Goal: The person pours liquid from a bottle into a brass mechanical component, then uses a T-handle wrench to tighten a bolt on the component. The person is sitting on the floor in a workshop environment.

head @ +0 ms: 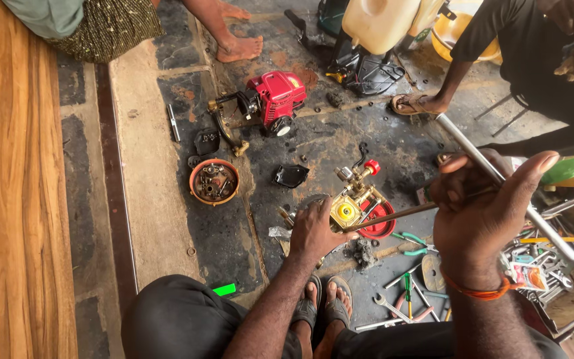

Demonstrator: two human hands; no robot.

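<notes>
Both hands worked at the same assembly on the stained floor. Left hand (311,229) lay curled over the near side of a brass pump body (352,203), its fingers closed around the part and steadying it just ahead of the person's own sandalled feet (323,312). Right hand (489,209), with an orange band (479,290) at the wrist, was raised to the right of the pump; its thumb and fingers pinched the end of a thin rusty rod (400,214), whose far tip reached the pump's yellow-centred face. A red knob (372,167) topped the pump, and a red dish (379,229) lay just beyond the left hand, under the rod.

A long grey metal tube (506,186) ran diagonally behind the right hand; whether the hand touched it could not be told. Below and to the right of that hand lay a scatter of spanners and pliers (406,292) and an open box of tools (539,266).

Well beyond the left hand stood a small red engine (275,100), and to that hand's left an orange bowl (214,181) held small metal parts. A black cover piece (291,175) lay between bowl and pump. A cream plastic tank (379,23) stood farther off.

Another person's foot in a sandal (418,104) rested beyond the right hand, and a third person's bare foot (239,48) showed past the engine.
</notes>
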